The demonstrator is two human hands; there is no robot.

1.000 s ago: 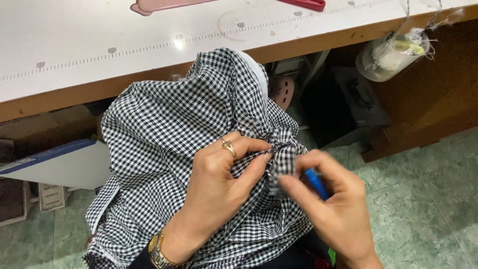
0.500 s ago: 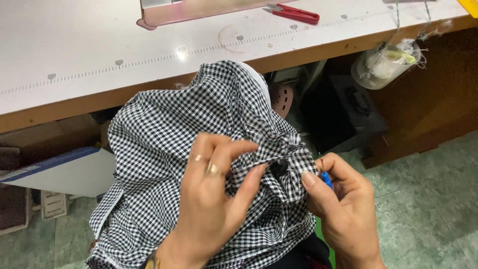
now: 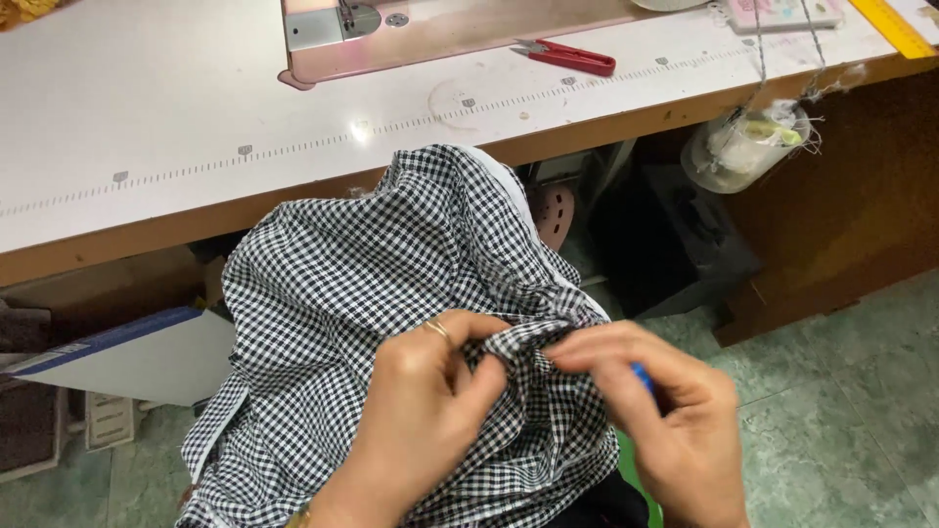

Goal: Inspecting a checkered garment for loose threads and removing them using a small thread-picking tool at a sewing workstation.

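A black-and-white checked garment (image 3: 333, 293) lies bunched on my lap below the table's edge. My left hand (image 3: 421, 411), with a gold ring, pinches a gathered fold of the cloth. My right hand (image 3: 665, 420) meets it at the same fold, fingertips on the fabric, and holds a small blue tool (image 3: 642, 375) that is mostly hidden in the palm. Both hands touch each other's fingertips at the bunched cloth.
A white sewing table (image 3: 196, 127) with a printed ruler line spans the top; a sewing machine base (image 3: 411, 29) and red thread snips (image 3: 567, 57) lie on it. A clear plastic bag of scraps (image 3: 748, 147) hangs at the table's right edge. Green floor at right.
The view has tilted up, showing more of the table and machine. My hands have closed together on the fold, and the blue tool is now more hidden in my right hand.
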